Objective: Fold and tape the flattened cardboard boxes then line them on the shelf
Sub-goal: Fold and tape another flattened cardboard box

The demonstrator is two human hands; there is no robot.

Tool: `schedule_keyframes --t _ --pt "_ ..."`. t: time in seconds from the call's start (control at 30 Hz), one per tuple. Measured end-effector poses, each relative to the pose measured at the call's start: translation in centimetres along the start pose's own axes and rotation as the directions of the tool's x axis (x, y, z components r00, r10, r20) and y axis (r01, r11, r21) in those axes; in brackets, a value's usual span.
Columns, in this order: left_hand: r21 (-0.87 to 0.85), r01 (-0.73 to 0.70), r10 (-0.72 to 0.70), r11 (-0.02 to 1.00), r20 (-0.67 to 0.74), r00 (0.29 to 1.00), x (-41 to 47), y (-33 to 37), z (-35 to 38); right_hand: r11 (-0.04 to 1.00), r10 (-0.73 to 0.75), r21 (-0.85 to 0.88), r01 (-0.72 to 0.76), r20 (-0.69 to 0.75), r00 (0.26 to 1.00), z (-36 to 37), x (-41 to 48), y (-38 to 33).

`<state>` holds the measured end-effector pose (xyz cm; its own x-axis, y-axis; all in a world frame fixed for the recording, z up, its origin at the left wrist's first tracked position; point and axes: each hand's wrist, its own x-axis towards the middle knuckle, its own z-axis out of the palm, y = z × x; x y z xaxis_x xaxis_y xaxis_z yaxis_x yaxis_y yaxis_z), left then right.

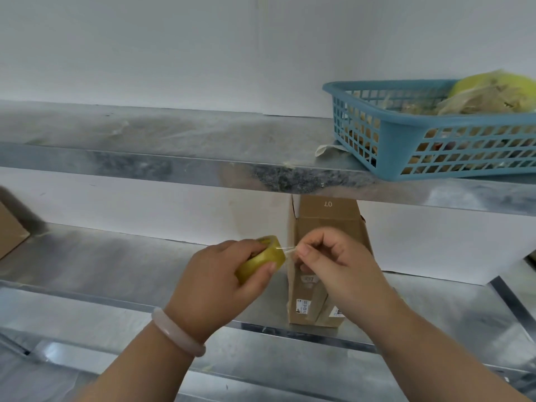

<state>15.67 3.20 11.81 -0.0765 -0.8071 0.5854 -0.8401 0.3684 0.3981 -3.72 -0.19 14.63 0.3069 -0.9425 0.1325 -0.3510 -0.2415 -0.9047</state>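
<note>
A brown cardboard box (324, 227) stands upright on the lower metal shelf (116, 265), its flaps open at the top and printed labels near its bottom. In front of it my left hand (220, 274) grips a yellowish roll of clear tape (261, 258). My right hand (333, 265) pinches the loose tape end just right of the roll, a short strip stretched between the two. My right hand hides part of the box's front.
An upper metal shelf (174, 158) carries a blue plastic basket (435, 134) with bagged items at the right. Another cardboard box (10, 227) shows at the far left edge of the lower shelf. A white wall stands behind.
</note>
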Motion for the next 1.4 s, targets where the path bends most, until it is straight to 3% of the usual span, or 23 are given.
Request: schedule_keyframes --t 0.13,0.27,0.33,0.4,0.47,0.53,0.67,0.83,0.97,1.13,1.27,1.4 --pt "0.123 0.135 -0.142 0.983 0.045 0.989 1.1 0.2 0.1 0.982 0.096 0.16 -0.099 0.024 0.995 -0.2 0.0 -0.1" --pt "0.143 0.125 -0.135 0.982 0.062 0.989 1.4 0.8 0.5 0.888 0.201 0.42 -0.186 0.01 0.98 -0.4 0.3 0.3" --pt "-0.006 0.108 -0.107 0.994 0.066 0.992 1.3 0.8 0.1 0.796 0.229 0.569 -0.206 0.031 0.973 -1.0 0.4 0.2" --pt "-0.279 0.123 -0.097 0.953 0.103 0.99 1.1 0.6 -0.4 0.701 0.239 0.681 -0.21 0.053 0.97 -1.9 0.3 -0.2" --pt "-0.475 0.134 -0.047 0.87 0.191 0.98 0.9 0.6 -0.8 0.677 0.212 0.706 -0.208 0.084 0.974 -2.6 0.1 -0.2" --pt "-0.505 0.117 0.0 0.855 0.227 0.974 0.7 0.8 -1.1 0.709 0.172 0.685 -0.167 0.062 0.983 -3.0 -0.3 0.0" --pt "-0.367 0.067 -0.004 0.928 0.169 0.986 1.0 1.3 -1.3 0.767 0.14 0.639 -0.058 -0.078 0.987 -3.3 -1.2 0.9" --pt "0.062 -0.051 0.044 0.997 0.113 0.993 1.5 1.4 -0.9 0.823 0.093 0.567 0.033 -0.192 0.977 -4.1 -2.3 2.0" --pt "0.167 -0.161 0.15 0.973 0.077 0.986 1.6 1.6 -0.4 0.84 0.078 0.539 0.063 -0.234 0.969 -5.0 -2.8 2.7" --pt "0.081 -0.226 0.22 0.971 0.078 0.972 1.8 1.6 -0.6 0.832 0.067 0.551 0.069 -0.223 0.972 -5.9 -3.1 3.0" --pt "0.32 -0.188 0.185 0.929 0.04 0.982 2.1 0.7 -0.6 0.825 0.043 0.554 0.111 -0.257 0.965 -6.4 -3.2 3.3" --pt "0.361 -0.172 0.185 0.916 -0.002 0.983 2.1 0.4 0.0 0.831 0.058 0.549 0.092 -0.251 0.966 -6.8 -2.9 3.9"
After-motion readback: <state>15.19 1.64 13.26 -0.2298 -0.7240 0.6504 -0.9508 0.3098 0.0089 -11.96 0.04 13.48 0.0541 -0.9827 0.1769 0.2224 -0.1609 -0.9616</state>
